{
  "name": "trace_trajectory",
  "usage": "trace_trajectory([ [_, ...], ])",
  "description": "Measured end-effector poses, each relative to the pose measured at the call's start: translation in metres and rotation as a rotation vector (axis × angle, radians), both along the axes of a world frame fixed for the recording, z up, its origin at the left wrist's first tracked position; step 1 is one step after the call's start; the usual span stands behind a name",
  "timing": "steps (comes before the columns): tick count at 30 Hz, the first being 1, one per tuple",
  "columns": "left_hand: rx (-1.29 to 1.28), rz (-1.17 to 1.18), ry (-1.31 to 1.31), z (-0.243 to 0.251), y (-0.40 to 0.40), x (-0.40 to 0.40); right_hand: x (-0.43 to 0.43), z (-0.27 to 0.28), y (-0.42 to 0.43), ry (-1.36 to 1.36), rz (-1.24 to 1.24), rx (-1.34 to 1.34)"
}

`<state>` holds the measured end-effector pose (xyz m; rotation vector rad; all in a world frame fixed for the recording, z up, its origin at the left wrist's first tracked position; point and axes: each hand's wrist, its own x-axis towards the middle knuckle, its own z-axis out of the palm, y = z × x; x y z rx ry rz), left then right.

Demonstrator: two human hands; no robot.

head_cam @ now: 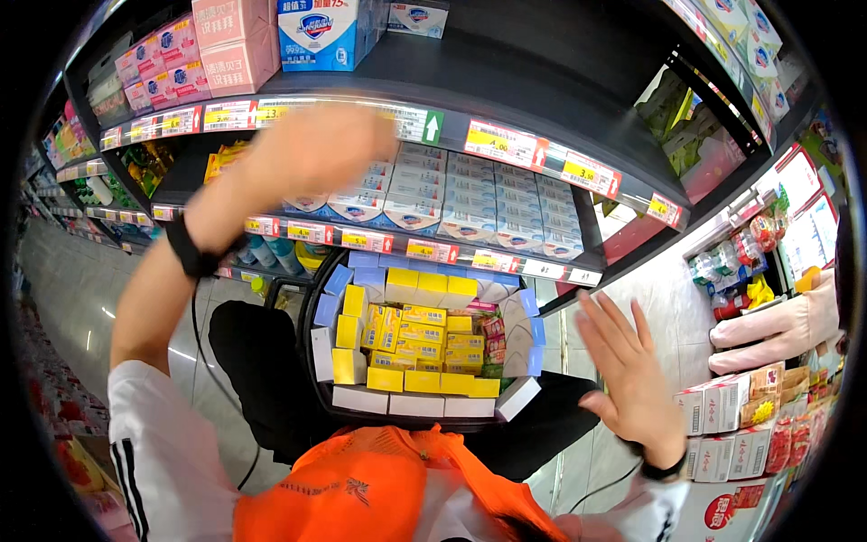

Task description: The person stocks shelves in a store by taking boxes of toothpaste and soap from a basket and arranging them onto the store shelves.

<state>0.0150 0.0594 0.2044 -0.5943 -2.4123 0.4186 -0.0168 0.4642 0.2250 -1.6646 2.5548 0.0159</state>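
My left hand [332,152] is raised before the price-tag rail of the upper shelf; it is blurred and its fingers are mostly hidden, so whether it holds anything does not show. Behind and below it, stacked white-and-blue Safeguard soap boxes [467,196] fill part of the lower shelf. My right hand [626,366] hovers with spread, bare fingers to the right of a black basket [318,379]. Yellow soap boxes [420,332] lie in the basket, ringed by upright white and blue-lilac boxes [416,405]. A blue Safeguard multipack [318,34] stands on the upper shelf.
Pink boxes [237,47] stand at the upper left. The shelf edges [508,146] with price tags run across above the basket. Blue bottles [271,254] are low at the left. Stacked cartons [718,406] and pink-clad mannequin-like legs or gloves [779,325] are at the right.
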Motion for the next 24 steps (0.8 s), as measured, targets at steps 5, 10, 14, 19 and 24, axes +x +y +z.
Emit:
trace_trajectory([
  [5,0.284,-0.036,-0.233,-0.124,-0.04,0.028,0.022,-0.088,0.087,-0.271,-0.507,-0.445],
  [10,0.475,0.528,-0.203,-0.159,-0.101,0.01,0.042,-0.129,0.097,-0.391,-0.579,-0.492],
  [14,0.416,0.598,-0.339,-0.184,-0.125,-0.001,0.055,-0.147,0.1,-0.399,-0.652,-0.522],
  [19,0.238,0.602,-0.262,-0.191,-0.123,0.002,0.07,-0.159,0.091,-0.501,-0.757,-0.517],
  [24,0.332,0.662,-0.338,-0.168,-0.11,0.003,0.061,-0.167,0.085,-0.548,-0.755,-0.504],
])
